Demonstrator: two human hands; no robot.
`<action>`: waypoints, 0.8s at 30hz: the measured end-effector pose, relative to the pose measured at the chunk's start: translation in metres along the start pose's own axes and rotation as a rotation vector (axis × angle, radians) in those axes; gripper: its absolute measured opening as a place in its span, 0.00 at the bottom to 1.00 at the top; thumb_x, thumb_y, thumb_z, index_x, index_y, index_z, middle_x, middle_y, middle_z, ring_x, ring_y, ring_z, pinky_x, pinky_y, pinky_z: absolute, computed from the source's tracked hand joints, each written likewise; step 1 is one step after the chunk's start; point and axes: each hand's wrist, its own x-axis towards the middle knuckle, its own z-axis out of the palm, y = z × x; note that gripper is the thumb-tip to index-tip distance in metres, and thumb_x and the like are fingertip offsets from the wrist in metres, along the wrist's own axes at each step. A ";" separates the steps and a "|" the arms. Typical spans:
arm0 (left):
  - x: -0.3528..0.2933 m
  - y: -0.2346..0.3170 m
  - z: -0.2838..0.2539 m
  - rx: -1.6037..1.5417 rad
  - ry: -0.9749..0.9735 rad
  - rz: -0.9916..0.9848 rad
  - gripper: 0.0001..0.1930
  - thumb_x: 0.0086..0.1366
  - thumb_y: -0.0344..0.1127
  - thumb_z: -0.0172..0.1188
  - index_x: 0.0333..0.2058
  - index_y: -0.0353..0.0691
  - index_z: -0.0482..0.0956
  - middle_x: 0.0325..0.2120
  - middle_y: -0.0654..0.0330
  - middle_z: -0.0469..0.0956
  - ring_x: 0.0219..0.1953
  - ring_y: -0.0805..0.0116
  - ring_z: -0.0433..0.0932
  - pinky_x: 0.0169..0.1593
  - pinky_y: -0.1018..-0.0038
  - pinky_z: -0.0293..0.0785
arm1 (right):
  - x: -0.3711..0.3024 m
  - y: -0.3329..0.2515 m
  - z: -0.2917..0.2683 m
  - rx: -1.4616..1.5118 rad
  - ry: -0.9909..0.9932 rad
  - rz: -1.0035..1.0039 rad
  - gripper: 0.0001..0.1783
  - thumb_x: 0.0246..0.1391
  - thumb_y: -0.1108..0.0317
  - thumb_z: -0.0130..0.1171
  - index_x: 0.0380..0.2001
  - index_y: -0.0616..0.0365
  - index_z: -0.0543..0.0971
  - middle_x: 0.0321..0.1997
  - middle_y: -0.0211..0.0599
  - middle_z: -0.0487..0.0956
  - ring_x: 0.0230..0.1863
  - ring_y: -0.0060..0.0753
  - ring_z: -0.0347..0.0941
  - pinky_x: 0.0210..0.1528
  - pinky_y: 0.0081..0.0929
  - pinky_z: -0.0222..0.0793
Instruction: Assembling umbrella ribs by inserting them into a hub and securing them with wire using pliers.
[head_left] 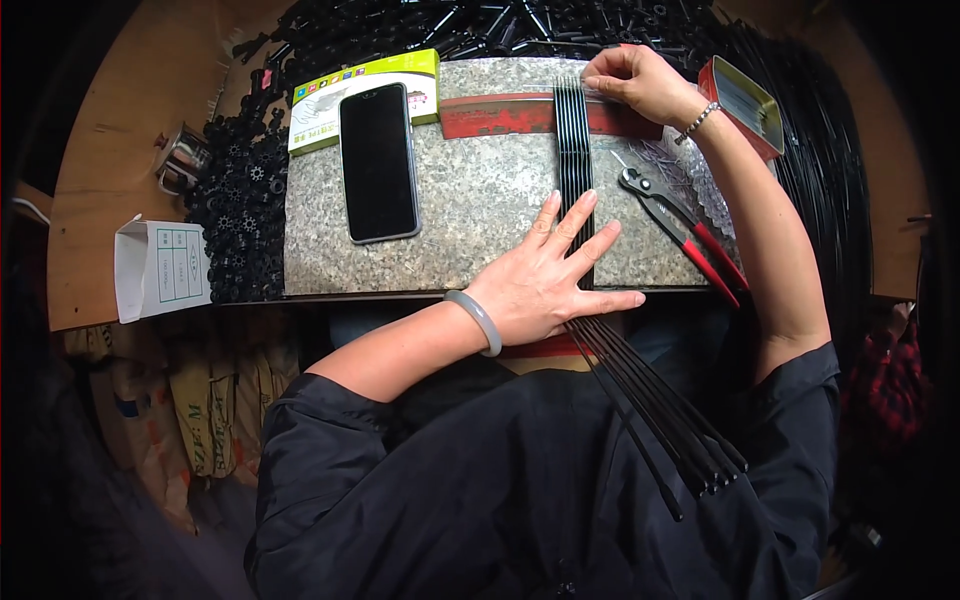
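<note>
A row of thin black rods [574, 135] lies side by side across the stone-patterned board [480, 200]. Its near ends, with thicker tips, fan out past the board's front edge toward my lap. My left hand [535, 280] lies flat over the rods with fingers spread, pressing on them. At the rods' far ends, my right hand [645, 88] has thumb and finger pinched together; whatever is between them is too small to make out. The rods cross a worn red bar [495, 117]. Right of them lie red-handled pliers [660, 205] and a scatter of thin pale pins [655, 165].
A black phone [380, 165] leans over a green-and-white box [320, 105] on the left. Clear plastic [708, 195] and an open red tin [745, 105] are at right. Black parts [245, 210] heap around the board. A small white carton [160, 270] stands far left.
</note>
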 end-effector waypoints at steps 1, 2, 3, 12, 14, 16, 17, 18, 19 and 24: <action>0.000 0.000 0.000 0.000 -0.001 -0.001 0.38 0.46 0.37 0.62 0.57 0.76 0.63 0.61 0.46 0.55 0.63 0.33 0.49 0.59 0.38 0.54 | 0.001 -0.001 0.001 0.002 0.005 -0.024 0.08 0.55 0.67 0.59 0.30 0.63 0.78 0.27 0.23 0.77 0.29 0.11 0.68 0.35 0.14 0.67; -0.001 0.001 0.001 -0.002 0.006 -0.002 0.38 0.46 0.37 0.62 0.57 0.76 0.63 0.61 0.46 0.56 0.63 0.32 0.49 0.59 0.38 0.54 | 0.002 -0.003 0.002 0.003 0.009 -0.048 0.08 0.55 0.68 0.59 0.30 0.63 0.78 0.27 0.23 0.77 0.29 0.11 0.68 0.36 0.14 0.67; -0.001 0.000 0.001 -0.003 0.015 -0.003 0.37 0.45 0.38 0.62 0.57 0.76 0.64 0.61 0.46 0.56 0.63 0.32 0.49 0.59 0.38 0.54 | 0.003 -0.007 0.000 -0.013 -0.033 -0.033 0.07 0.55 0.69 0.58 0.32 0.63 0.78 0.28 0.23 0.77 0.30 0.10 0.69 0.35 0.13 0.67; -0.001 0.001 0.001 0.021 0.002 -0.006 0.37 0.45 0.41 0.64 0.56 0.75 0.64 0.61 0.47 0.55 0.64 0.33 0.48 0.59 0.37 0.51 | 0.003 -0.014 -0.004 0.013 -0.092 -0.008 0.06 0.55 0.71 0.57 0.34 0.63 0.78 0.30 0.22 0.77 0.31 0.09 0.69 0.35 0.11 0.68; -0.001 0.000 0.000 0.020 0.002 -0.009 0.37 0.45 0.42 0.64 0.56 0.75 0.64 0.61 0.47 0.55 0.64 0.33 0.47 0.60 0.37 0.51 | 0.006 -0.014 -0.005 -0.002 -0.089 -0.009 0.06 0.55 0.71 0.57 0.34 0.63 0.78 0.29 0.22 0.77 0.31 0.10 0.69 0.35 0.11 0.67; -0.002 -0.001 0.001 -0.016 0.027 0.001 0.37 0.45 0.42 0.64 0.56 0.74 0.64 0.61 0.47 0.55 0.64 0.33 0.47 0.60 0.38 0.51 | 0.006 -0.017 -0.007 0.035 -0.120 0.033 0.06 0.55 0.71 0.57 0.33 0.63 0.78 0.29 0.22 0.76 0.31 0.10 0.69 0.35 0.12 0.67; -0.002 0.000 0.001 -0.012 0.031 0.001 0.37 0.45 0.42 0.64 0.56 0.74 0.64 0.61 0.47 0.55 0.64 0.33 0.47 0.60 0.38 0.51 | 0.006 -0.017 -0.008 0.040 -0.131 0.036 0.06 0.55 0.71 0.57 0.33 0.63 0.78 0.29 0.22 0.76 0.30 0.10 0.69 0.35 0.12 0.67; -0.003 0.000 0.000 -0.016 0.027 -0.004 0.37 0.45 0.41 0.64 0.57 0.74 0.64 0.61 0.47 0.55 0.64 0.33 0.47 0.60 0.38 0.51 | 0.007 -0.018 -0.008 0.044 -0.138 0.035 0.06 0.55 0.71 0.57 0.33 0.63 0.78 0.28 0.22 0.76 0.30 0.10 0.69 0.35 0.11 0.67; -0.003 0.000 0.000 -0.019 0.023 -0.008 0.37 0.46 0.41 0.64 0.57 0.74 0.64 0.61 0.47 0.55 0.64 0.33 0.48 0.60 0.38 0.52 | 0.007 -0.018 -0.008 0.026 -0.131 0.012 0.06 0.55 0.72 0.57 0.32 0.63 0.78 0.28 0.22 0.76 0.30 0.10 0.69 0.35 0.12 0.67; -0.001 0.000 -0.001 -0.024 0.008 0.005 0.39 0.44 0.39 0.65 0.57 0.74 0.63 0.61 0.47 0.54 0.64 0.32 0.47 0.60 0.38 0.52 | 0.007 -0.024 -0.004 0.228 -0.166 0.040 0.10 0.56 0.71 0.56 0.41 0.62 0.76 0.34 0.21 0.75 0.35 0.10 0.68 0.39 0.12 0.67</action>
